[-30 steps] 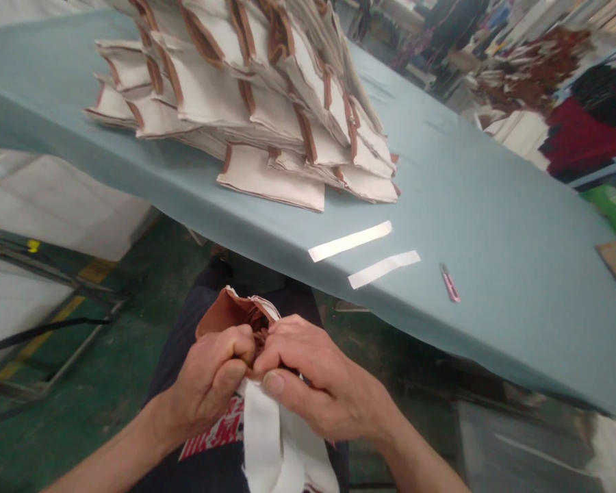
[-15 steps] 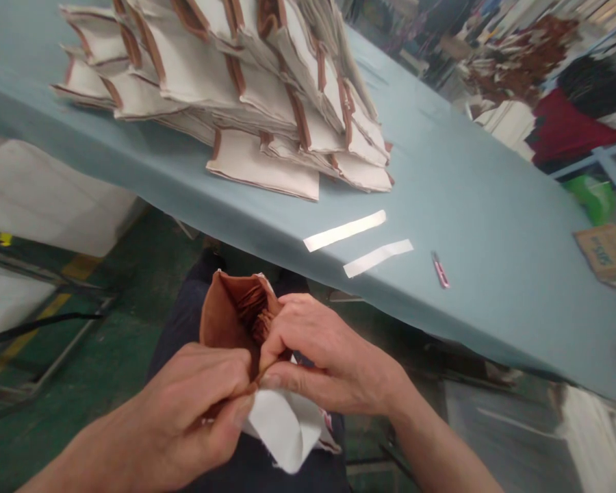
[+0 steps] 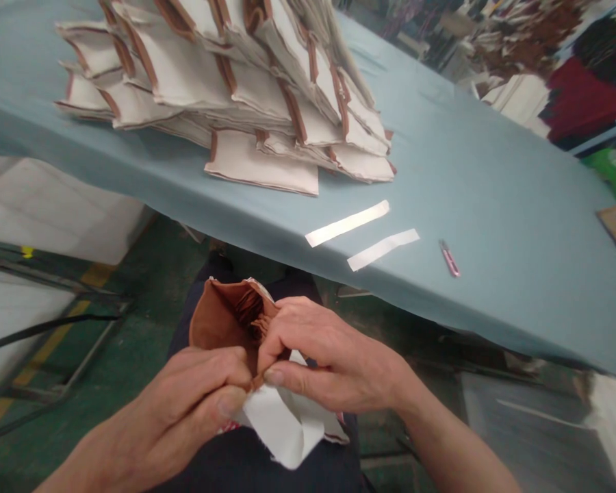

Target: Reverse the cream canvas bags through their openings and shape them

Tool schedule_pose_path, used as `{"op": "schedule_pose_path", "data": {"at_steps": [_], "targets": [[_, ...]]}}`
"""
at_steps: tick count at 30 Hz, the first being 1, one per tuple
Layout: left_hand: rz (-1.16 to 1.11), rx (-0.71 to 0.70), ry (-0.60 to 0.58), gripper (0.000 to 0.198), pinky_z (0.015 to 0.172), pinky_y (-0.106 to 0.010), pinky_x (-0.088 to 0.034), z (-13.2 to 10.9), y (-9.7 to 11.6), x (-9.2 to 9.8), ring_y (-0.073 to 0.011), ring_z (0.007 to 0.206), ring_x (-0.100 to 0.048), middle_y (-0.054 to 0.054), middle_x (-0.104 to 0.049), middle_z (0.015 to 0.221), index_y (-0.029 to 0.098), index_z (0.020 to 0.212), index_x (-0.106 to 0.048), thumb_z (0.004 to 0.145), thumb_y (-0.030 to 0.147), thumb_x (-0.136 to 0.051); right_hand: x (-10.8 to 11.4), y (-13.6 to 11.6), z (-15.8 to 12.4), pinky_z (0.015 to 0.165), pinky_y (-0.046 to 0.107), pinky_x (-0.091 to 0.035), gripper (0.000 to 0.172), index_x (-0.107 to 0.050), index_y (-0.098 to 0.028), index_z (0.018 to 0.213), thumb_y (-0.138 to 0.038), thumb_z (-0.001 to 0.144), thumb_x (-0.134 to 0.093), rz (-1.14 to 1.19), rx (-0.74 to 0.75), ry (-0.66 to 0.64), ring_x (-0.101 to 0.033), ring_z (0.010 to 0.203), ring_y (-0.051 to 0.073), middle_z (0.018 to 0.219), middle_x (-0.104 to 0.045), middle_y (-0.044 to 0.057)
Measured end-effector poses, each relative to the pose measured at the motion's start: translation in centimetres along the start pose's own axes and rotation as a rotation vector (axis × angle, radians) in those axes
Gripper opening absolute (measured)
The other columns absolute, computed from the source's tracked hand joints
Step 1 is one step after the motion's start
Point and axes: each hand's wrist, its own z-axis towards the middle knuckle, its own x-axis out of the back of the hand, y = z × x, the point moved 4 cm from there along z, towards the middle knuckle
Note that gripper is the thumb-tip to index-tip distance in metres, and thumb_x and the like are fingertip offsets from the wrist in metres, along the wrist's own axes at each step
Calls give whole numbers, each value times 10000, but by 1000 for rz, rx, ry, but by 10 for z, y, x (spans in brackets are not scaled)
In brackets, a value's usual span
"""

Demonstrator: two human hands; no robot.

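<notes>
1. Our left hand (image 3: 200, 394) sits at 9 o'clock from the pinch, our right hand (image 3: 321, 349) at 2; neither is nearer;
2. our fingers pinch the near rim of the brown-lined cloth pouch (image 3: 213, 322); its mouth gapes toward 11 o'clock; our hands hide its full long axis;
3. the white strip (image 3: 274, 418) hangs toward 5 o'clock.
</notes>
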Motion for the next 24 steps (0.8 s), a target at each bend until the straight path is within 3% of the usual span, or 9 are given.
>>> {"op": "schedule_pose_path", "data": {"at_steps": [8, 14, 18, 24], "targets": [[73, 22, 38, 335, 559, -220, -470, 13, 11, 2, -108, 533, -602, 71, -658, 667, 254, 809, -572, 1128, 177, -506, -1, -2, 7, 1085, 394, -484, 227, -676, -236, 973, -261, 1181, -590, -129, 10, -42, -694, 968, 192, 948, -763, 22], [335, -177, 142, 334, 477, -237, -374, 21, 31, 0, -91, 425, -496, 102, -507, 531, 272, 769, -417, 1031, 69, -455, -5, 8, 14, 1002, 355, -502, 294, -679, -241, 946, -386, 1194, -617, 5, 51, -27, -694, 910, 167, 905, -764, -12], [302, -111, 142, 331, 475, -198, -377, 19, 26, 2, -66, 435, -496, 118, -537, 553, 259, 765, -438, 1040, 95, -521, -3, 14, 13, 1006, 367, -497, 364, -689, -226, 935, -453, 1205, -599, 23, 71, 23, -691, 906, 171, 893, -760, -6], [179, -6, 102, 351, 486, -178, -374, 19, 17, -1, -56, 466, -522, 114, -560, 584, 237, 736, -457, 1045, 120, -576, -2, 7, 12, 986, 378, -505, 316, -679, -223, 932, -357, 1204, -593, -31, 114, 40, -699, 927, 188, 897, -750, 7]]}}
